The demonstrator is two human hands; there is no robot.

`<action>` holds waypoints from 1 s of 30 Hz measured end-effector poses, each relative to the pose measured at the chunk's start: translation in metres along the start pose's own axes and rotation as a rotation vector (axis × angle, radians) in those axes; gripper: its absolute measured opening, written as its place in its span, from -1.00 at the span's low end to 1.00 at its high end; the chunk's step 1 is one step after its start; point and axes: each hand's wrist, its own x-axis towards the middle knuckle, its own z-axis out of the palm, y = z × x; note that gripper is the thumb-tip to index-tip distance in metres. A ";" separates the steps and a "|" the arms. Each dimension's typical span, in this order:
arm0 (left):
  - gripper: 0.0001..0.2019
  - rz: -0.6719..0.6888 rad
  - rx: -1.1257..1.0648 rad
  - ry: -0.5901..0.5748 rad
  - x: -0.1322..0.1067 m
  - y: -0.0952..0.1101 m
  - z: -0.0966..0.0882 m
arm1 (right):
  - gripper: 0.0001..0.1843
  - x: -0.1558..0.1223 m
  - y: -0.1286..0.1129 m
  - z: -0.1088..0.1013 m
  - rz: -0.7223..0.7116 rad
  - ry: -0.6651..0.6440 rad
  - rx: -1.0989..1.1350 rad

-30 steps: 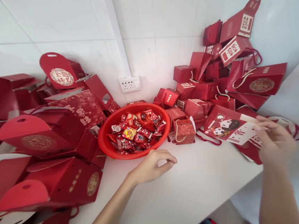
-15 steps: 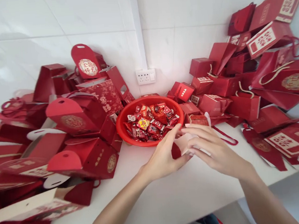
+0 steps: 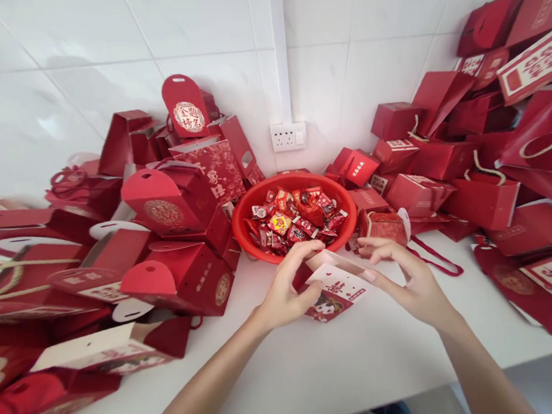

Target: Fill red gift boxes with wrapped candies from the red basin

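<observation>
My left hand [image 3: 290, 292] grips a small paper gift box [image 3: 338, 288] by its left side, thumb on the front face and fingers at the back. The box is white and red, with a red character and a printed figure on its front; its top gapes open. At its right edge is my right hand [image 3: 410, 279], fingers curved and apart, the thumb tip at the box's upper right corner. Whether that thumb touches the box I cannot tell. Just behind the box stands a red plastic basin [image 3: 244, 235] holding many wrapped candies [image 3: 301, 221].
Red gift boxes [image 3: 180, 276] crowd the left of the white table [image 3: 290, 373]. More boxes [image 3: 483, 202] are piled on the right, against the wall. A dark red cord loop [image 3: 438, 260] lies right of the basin. A power socket [image 3: 288, 137] is on the tiled wall.
The box has turned and opened out, so its printed front now shows. My right hand has spread its fingers away from it. The view has shifted left.
</observation>
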 end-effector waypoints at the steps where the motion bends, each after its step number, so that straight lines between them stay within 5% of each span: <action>1: -0.52 0.017 0.025 0.005 -0.001 0.002 -0.001 | -0.88 -0.001 0.000 0.003 0.013 -0.003 0.026; 11: -0.92 -0.032 0.095 0.119 -0.014 0.026 -0.001 | -0.92 0.005 -0.012 0.034 0.032 0.136 0.237; 20: -0.75 -0.287 -0.038 0.169 -0.036 0.025 -0.009 | -0.85 0.003 -0.016 0.046 0.113 -0.131 0.309; 30: -0.75 -0.339 -0.024 0.150 -0.051 0.016 -0.028 | -0.70 0.008 -0.010 0.052 0.173 -0.431 0.430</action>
